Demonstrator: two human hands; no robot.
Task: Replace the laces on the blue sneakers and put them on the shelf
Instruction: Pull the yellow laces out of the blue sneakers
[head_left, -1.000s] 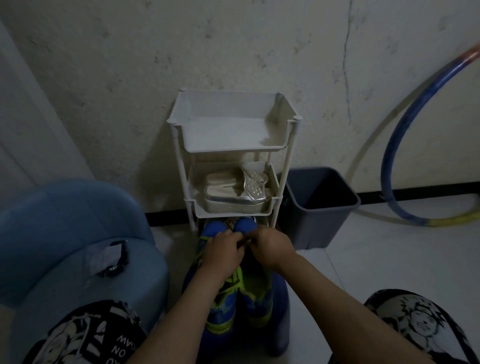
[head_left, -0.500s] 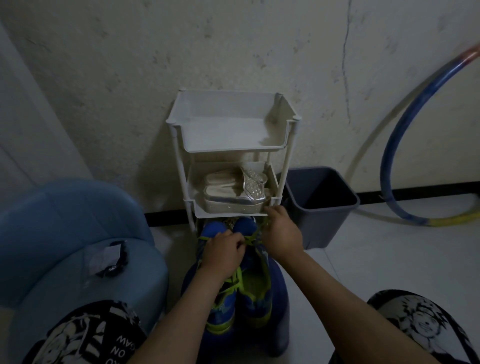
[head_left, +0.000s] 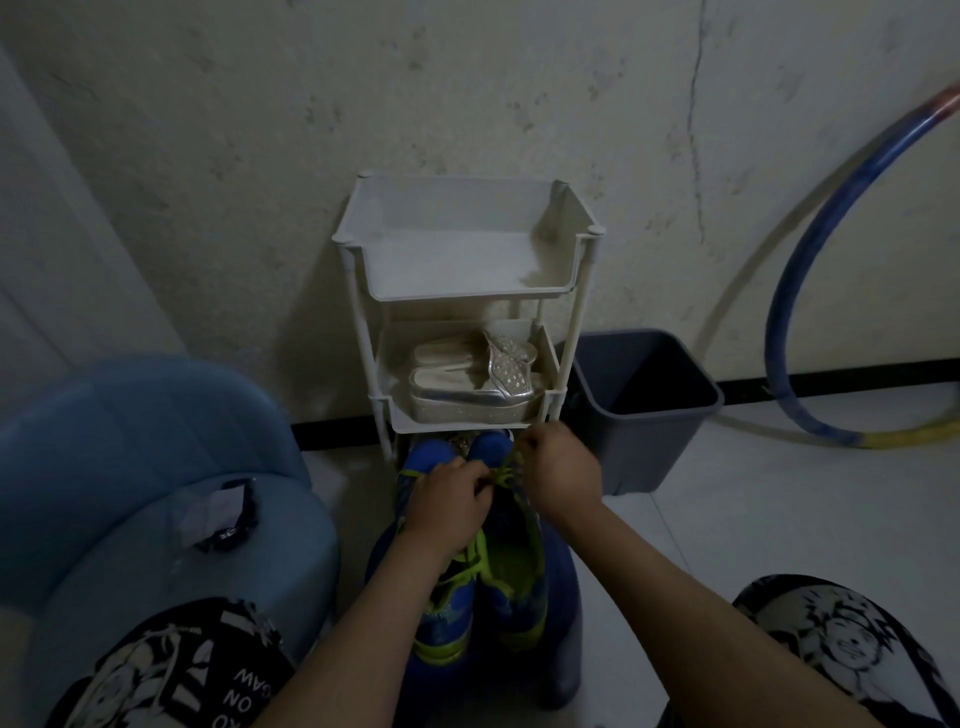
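Observation:
Two blue sneakers (head_left: 511, 597) with yellow-green trim stand side by side on a dark blue stool (head_left: 558, 613) between my knees, toes toward the shelf. My left hand (head_left: 449, 501) rests closed on the lacing near the toes. My right hand (head_left: 558, 475) pinches a yellow-green lace (head_left: 501, 473) drawn taut toward the upper right. More lace (head_left: 470, 564) lies loose across the tongues. The white three-tier shelf (head_left: 457, 296) stands against the wall just beyond; its top tier holds nothing.
Silver sandals (head_left: 470, 387) fill the shelf's middle tier. A dark grey bin (head_left: 644, 400) stands right of it, and a hula hoop (head_left: 810, 306) leans on the wall. A light blue seat (head_left: 156, 483) with a small black item is at my left.
My right hand drew the lace up and right toward the shelf's edge, then came back a little toward the toes. My left hand stayed on the lacing.

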